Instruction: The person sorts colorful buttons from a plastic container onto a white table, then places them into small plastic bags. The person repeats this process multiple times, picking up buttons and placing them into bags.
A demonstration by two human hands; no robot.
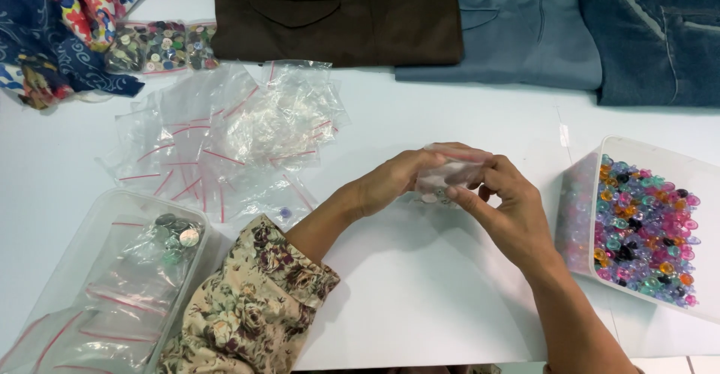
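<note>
Both hands, left hand (394, 183) and right hand (504, 207), pinch one small clear bag (450, 171) mid-surface; I judge it light, limp, slippery, best gripped along its top edge.

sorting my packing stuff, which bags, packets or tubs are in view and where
Small clear zip bag: held between left hand and right hand.
Pile of empty clear red-striped bags: upper left.
Packets of mixed buttons: far left.
Clear tub with filled bags: lower left.
Tub of bright buttons: right.
</note>
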